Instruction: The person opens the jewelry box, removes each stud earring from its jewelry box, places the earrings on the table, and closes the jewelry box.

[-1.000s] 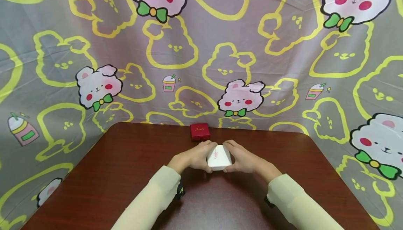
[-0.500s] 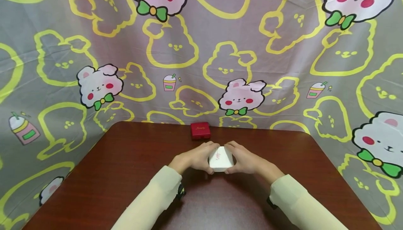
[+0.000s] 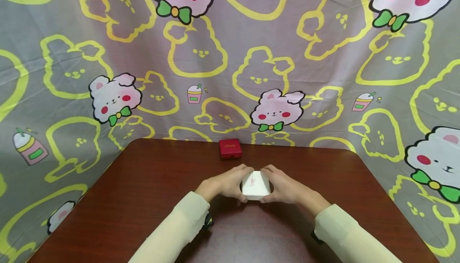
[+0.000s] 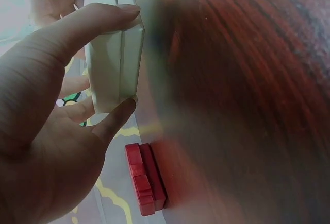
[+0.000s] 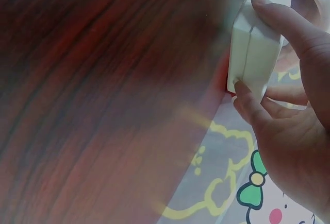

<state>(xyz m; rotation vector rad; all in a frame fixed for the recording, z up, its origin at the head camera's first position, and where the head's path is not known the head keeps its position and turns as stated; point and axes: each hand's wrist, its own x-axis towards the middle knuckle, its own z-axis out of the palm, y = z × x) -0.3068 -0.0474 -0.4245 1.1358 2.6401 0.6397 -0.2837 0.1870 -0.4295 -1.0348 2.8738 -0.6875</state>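
A small white box [image 3: 256,186] with pinkish lettering on its lid is held between both hands near the middle of the table. My left hand [image 3: 231,183] grips its left side, thumb at the near corner and fingers at the far one. On the opposite side my right hand [image 3: 287,185] grips it the same way. In the left wrist view a seam runs along the side of the white box [image 4: 116,64], and the lid looks closed. The right wrist view shows the thumb and fingertips on the white box [image 5: 255,49], which appears raised off the tabletop.
A red box [image 3: 230,149] with gold lettering sits at the table's back edge, behind the left hand. The dark reddish-brown wooden table [image 3: 151,191] is enclosed by a grey curtain [image 3: 223,35] printed with cartoon rabbits.
Both hands have drawn the white box slightly nearer and to the right, and its lid has tilted a little. The grip looks the same, and the view has shifted slightly.
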